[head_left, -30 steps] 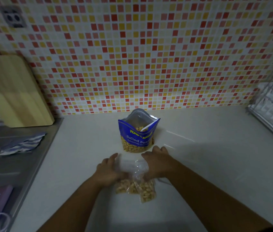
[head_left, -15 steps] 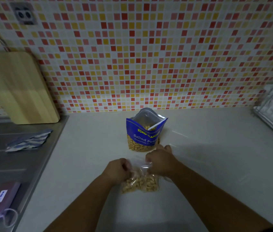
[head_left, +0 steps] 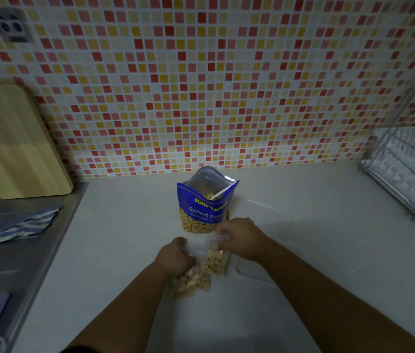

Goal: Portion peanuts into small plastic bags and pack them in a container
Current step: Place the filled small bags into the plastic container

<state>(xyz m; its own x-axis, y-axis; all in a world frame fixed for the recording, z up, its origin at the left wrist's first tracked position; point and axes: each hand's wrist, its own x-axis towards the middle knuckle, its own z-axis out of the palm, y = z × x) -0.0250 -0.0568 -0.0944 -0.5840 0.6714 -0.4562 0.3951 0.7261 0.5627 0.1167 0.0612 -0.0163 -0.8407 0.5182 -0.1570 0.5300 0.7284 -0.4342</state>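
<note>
On my feed, two small clear bags of peanuts sit on the white counter (head_left: 303, 250) just in front of the blue peanut pouch (head_left: 205, 208), which stands upright, mouth open to the ceiling, peanuts inside. My left hand (head_left: 175, 257) is clenched around the neck of the near bag (head_left: 192, 281); my right hand (head_left: 239, 238) pinches the top of the far bag (head_left: 216, 261). Both bags run lengthwise toward the tiled wall (head_left: 201, 85), tops away from me.

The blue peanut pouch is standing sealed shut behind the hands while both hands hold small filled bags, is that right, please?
Not quite: the head view shows the blue peanut pouch standing open at the top. The left hand and right hand do hold small filled bags.
</note>
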